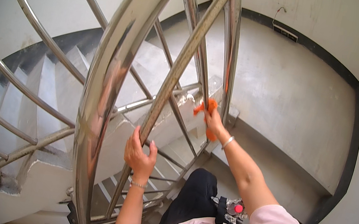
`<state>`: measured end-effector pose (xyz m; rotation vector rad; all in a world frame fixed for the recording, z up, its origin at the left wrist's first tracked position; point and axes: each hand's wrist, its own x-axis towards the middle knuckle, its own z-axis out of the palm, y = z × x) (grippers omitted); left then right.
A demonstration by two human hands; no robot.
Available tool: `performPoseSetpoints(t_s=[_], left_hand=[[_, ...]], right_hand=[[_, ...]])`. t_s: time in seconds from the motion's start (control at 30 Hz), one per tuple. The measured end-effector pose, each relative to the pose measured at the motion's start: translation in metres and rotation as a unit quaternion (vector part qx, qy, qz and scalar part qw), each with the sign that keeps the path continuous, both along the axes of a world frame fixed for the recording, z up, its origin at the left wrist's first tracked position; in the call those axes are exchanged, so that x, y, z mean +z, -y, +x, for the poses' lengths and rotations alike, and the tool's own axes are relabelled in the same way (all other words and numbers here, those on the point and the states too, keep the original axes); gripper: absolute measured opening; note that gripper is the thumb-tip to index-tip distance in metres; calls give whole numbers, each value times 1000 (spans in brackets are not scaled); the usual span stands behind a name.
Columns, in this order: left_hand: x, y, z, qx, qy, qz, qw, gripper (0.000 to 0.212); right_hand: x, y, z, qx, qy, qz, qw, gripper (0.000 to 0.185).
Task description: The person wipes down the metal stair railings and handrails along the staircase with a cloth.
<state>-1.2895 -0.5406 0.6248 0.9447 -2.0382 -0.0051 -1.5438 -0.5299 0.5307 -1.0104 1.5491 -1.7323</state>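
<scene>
My right hand [214, 120] holds an orange cloth [212, 105] around a thin upright metal bar [203, 76] of the stair railing. Part of the cloth hangs below the fingers. Lower and to the left, my left hand [140, 157] grasps a slanting, dusty metal rail [183, 58], with the thumb on its right side. A wide, shiny stainless-steel handrail [95, 97] curves up just left of that hand. A bracelet circles each wrist.
Concrete steps [50, 85] descend at left behind curved metal bars [42, 32]. A concrete landing [287, 95] with dark skirting lies at upper right. Loose wire [276, 14] sticks out of the wall above it. A bottle with a red cap [238, 208] is beside my body.
</scene>
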Motion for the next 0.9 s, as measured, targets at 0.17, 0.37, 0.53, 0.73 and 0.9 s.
performPoseSetpoints(t_s=[0.17, 0.37, 0.53, 0.73, 0.9], left_hand=[[6, -3, -6, -26, -4, 47, 999, 50], [3, -5, -6, 5, 20, 55, 998, 50], [-4, -6, 2, 21, 28, 51, 998, 49], [7, -8, -5, 12, 24, 170, 985, 50], [6, -3, -6, -11, 15, 217, 976, 53]], right_hand=[[-37, 15, -68, -144, 81, 51, 985, 22], [239, 51, -162, -203, -20, -341, 918, 20], [370, 90, -164, -175, -48, -269, 946, 37], [281, 75, -112, -239, -208, -213, 924, 33], [290, 70, -98, -285, -586, -37, 758, 58]])
